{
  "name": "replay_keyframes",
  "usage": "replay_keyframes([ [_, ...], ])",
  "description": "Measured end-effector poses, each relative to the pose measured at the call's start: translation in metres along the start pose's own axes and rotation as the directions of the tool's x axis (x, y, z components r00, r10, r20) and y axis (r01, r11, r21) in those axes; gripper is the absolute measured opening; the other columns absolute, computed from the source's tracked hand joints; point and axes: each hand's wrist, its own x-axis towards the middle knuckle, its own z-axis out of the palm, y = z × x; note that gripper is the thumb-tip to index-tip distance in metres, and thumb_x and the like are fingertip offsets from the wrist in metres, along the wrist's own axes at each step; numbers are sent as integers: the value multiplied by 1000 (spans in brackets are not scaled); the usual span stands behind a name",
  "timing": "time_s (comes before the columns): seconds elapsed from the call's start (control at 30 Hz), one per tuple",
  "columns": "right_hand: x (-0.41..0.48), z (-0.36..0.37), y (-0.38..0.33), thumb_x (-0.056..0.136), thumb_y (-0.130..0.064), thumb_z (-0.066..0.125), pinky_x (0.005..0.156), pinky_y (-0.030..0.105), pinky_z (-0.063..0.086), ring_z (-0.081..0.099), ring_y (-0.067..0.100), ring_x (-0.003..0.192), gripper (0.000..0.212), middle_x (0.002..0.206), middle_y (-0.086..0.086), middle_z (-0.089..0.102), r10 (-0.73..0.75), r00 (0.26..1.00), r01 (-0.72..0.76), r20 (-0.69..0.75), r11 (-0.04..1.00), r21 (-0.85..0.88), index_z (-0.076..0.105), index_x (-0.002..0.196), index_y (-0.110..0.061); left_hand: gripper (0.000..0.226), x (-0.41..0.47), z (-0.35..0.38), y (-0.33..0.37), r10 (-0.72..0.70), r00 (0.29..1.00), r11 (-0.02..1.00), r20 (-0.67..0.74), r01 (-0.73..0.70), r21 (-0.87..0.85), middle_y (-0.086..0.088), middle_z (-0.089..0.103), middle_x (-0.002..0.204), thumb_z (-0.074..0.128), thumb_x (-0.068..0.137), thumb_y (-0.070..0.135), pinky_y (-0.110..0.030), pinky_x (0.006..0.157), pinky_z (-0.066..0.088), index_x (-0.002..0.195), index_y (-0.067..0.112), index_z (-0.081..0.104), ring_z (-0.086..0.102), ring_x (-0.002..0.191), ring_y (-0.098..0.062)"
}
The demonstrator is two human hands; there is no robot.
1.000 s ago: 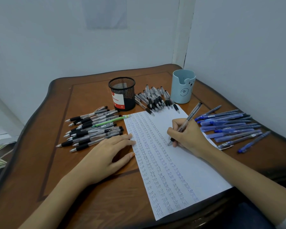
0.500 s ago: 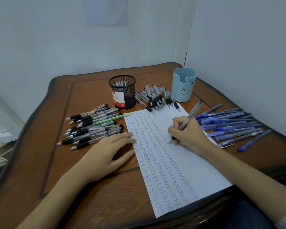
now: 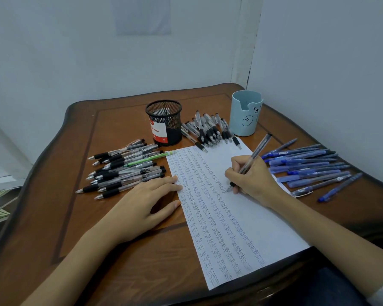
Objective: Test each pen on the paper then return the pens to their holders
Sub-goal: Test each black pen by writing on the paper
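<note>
A white paper [image 3: 261, 221] covered with columns of the word "test" lies on the wooden table. My right hand [image 3: 250, 180] grips a clear black-grip pen [image 3: 255, 152] with its tip on the paper. My left hand [image 3: 142, 206] rests flat, fingers straight, on the table and the paper's left edge. Several black pens [image 3: 124, 168] lie left of the paper, with one green pen [image 3: 150, 160] among them. More black pens [image 3: 208, 131] lie between the two holders. Several blue pens [image 3: 307, 168] lie to the right. A black mesh holder [image 3: 164, 122] and a light blue bear holder [image 3: 245, 113] stand at the back.
The table [image 3: 80, 217] sits in a corner, with walls close behind and to the right. Its curved edges drop off at the left and front. Bare wood shows at the front left.
The view has shifted slightly downward. My right hand has kept writing in about the same spot on the paper. My left hand has stayed in place.
</note>
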Motion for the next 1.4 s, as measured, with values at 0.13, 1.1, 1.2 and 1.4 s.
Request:
replay_keyframes([
  [0.13,-2,1,-3,84,15,52,33,14,30,49,15,31,38,47,6,34,11,1000,-11,-3,1000,23,38,56,-5,53,0,0,1,-1,1000,1000,-2,1,-4,22,38,146,27,91,63,-26,110,31,134,40,47,33,134,5],
  [1.1,-6,-3,-13,96,-28,56,33,18,28,36,15,30,23,51,16,62,0,999,3,48,998,-64,59,101,-5,50,1,-4,5,-14,999,1000,32,13,28,18,37,148,30,92,59,-18,107,25,135,38,45,33,135,2],
  [1.2,-6,-2,-15,96,-28,56,34,19,30,37,12,29,24,44,9,55,10,1000,-9,26,999,-54,60,103,-6,49,1,-4,6,-12,1000,1000,24,11,28,18,38,147,32,92,57,-17,106,24,135,37,47,34,134,2],
  [1.4,7,-5,-15,97,-3,42,34,18,23,30,9,34,26,45,0,40,138,990,-133,-26,981,143,62,112,-9,51,1,-6,8,-11,1000,1000,27,11,27,18,38,147,31,91,58,-12,104,20,135,35,48,31,135,4],
])
